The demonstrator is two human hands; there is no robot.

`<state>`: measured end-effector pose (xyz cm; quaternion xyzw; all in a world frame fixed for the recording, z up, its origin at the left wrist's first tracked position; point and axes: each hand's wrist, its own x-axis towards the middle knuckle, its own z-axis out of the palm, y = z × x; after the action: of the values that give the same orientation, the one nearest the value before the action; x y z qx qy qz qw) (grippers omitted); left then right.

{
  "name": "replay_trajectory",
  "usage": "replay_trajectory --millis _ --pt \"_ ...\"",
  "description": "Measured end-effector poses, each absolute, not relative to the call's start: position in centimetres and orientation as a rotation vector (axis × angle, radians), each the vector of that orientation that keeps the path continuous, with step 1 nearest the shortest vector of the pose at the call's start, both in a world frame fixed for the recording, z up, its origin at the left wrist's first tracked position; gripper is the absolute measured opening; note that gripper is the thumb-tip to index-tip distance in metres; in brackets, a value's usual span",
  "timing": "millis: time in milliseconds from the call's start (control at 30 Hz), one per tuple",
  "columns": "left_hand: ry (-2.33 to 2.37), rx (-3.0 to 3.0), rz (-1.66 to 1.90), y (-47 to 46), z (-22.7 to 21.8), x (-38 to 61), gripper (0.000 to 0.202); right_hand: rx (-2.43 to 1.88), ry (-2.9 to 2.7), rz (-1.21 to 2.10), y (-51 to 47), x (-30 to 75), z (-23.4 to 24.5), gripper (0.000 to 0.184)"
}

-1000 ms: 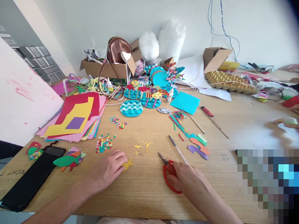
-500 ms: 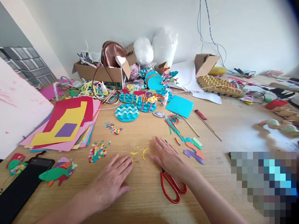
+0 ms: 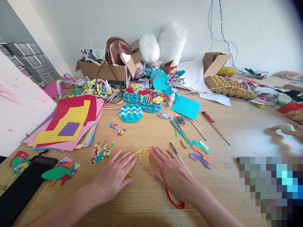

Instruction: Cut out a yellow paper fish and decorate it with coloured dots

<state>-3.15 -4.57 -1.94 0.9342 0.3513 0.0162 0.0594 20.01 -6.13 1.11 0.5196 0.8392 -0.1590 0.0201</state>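
Observation:
My left hand (image 3: pixel 115 176) lies flat and open on the wooden table (image 3: pixel 146 201), palm down, covering most of a yellow paper cut-out whose edge peeks out under the fingers (image 3: pixel 129 174). Beside it my right hand (image 3: pixel 170 173) also rests flat with fingers spread, lying over the red-handled scissors (image 3: pixel 175 201), of which only a loop of the handle shows. Small yellow paper scraps (image 3: pixel 143 152) lie just ahead of both hands. A thin pen or brush (image 3: pixel 178 154) lies close to my right fingers.
Colour paper sheets (image 3: pixel 68 124) and confetti dots (image 3: pixel 101 152) lie left; a green paper fish (image 3: pixel 59 171) and black phone (image 3: pixel 21 186) near left. Blue wave discs (image 3: pixel 131 112), cardboard boxes (image 3: pixel 106 71), egg tray (image 3: pixel 227 85) at the back. Paper offcuts (image 3: pixel 200 153) right.
My right hand left the scissors' handle and moved left to lie flat over them. The left hand flattened over the yellow cut-out. The camera view shifted slightly.

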Motion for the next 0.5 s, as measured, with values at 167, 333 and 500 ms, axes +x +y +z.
replay_trajectory --millis 167,333,500 --pt "1.063 2.822 0.044 -4.5 -2.5 -2.9 0.050 1.520 2.682 -0.517 -6.9 19.4 0.0 0.061" --pt "1.042 2.819 0.055 -3.9 -2.0 -1.4 0.047 1.566 2.705 -0.524 -6.0 18.5 0.4 0.056" --pt "1.048 2.772 0.106 -4.4 -0.9 -2.9 0.040 1.818 2.479 -0.611 -7.1 21.5 2.1 0.032"
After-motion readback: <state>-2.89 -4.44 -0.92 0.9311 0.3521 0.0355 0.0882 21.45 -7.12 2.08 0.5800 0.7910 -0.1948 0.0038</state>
